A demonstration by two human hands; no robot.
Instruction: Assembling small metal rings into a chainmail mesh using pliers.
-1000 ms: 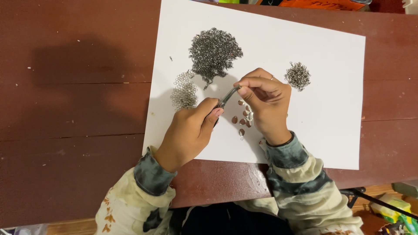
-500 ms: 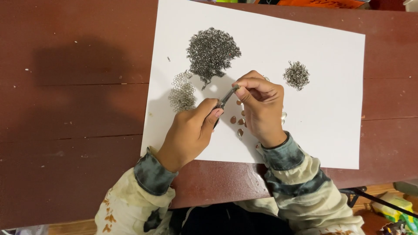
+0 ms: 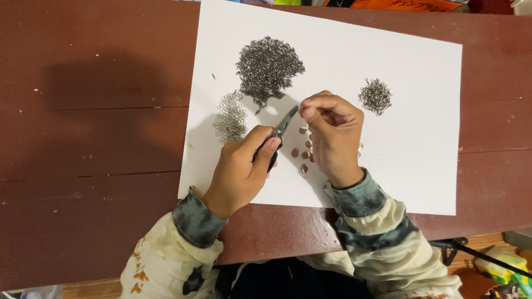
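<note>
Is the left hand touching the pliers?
Touching. The head view shows the left hand wrapped around the pliers' handles, thumb pressed on them.

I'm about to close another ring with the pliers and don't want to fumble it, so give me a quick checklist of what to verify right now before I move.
1. Pliers gripped firmly in left hand: ok, fingers wrap the handles.
2. Plier tips meeting the right hand fingertips: ok, the nose points at the pinch.
3. Ring actually seated in the tips: cannot tell, too small and hidden by fingers.
4. Small brown pieces within reach: ok, they lie between the hands on the white sheet.
5. Large ring pile and small ring pile apart from the hands: ok.
6. Woven mesh patch lying flat: ok, beside the left hand.
</note>
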